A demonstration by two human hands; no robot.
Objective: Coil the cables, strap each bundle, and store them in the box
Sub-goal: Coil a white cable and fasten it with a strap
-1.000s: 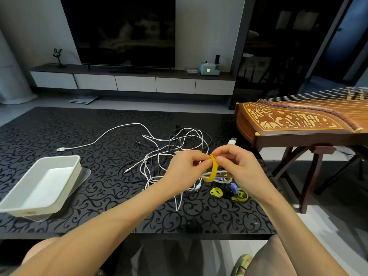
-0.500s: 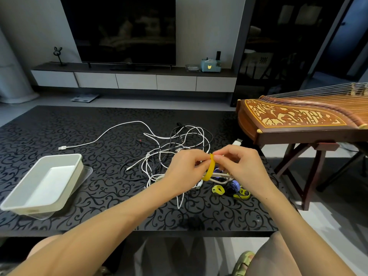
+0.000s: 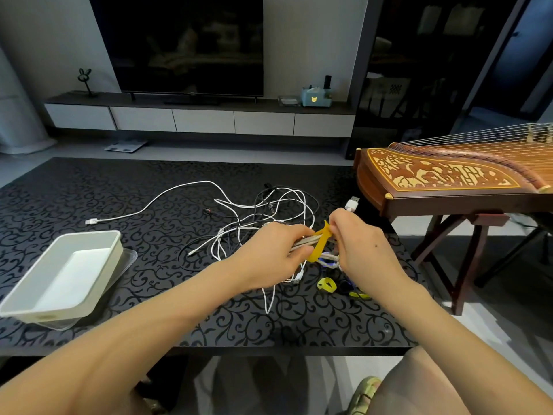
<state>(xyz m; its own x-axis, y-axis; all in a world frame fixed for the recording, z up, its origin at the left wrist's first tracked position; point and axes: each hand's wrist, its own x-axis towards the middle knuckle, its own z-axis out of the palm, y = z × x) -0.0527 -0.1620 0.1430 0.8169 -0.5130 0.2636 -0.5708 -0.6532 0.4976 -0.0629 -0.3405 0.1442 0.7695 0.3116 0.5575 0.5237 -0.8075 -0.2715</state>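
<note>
Just above the black patterned table (image 3: pixel 149 319), the left hand (image 3: pixel 269 256) curls its fingers round a coiled white cable bundle (image 3: pixel 302 242), while the right hand (image 3: pixel 362 250) pinches the upper end of a yellow strap (image 3: pixel 320 244) wrapped around that bundle. Spare yellow straps (image 3: pixel 326 285) lie just beneath. Well to their left sits the open white box (image 3: pixel 59 274); beyond, loose cables (image 3: pixel 281 205) sprawl tangled. A wooden zither (image 3: pixel 449 178) stands at the far right.

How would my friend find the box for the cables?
Look at the black patterned table. Near its left front corner sits the box. It is the only white, open, empty tub; the cables lie tangled to its right.
</note>
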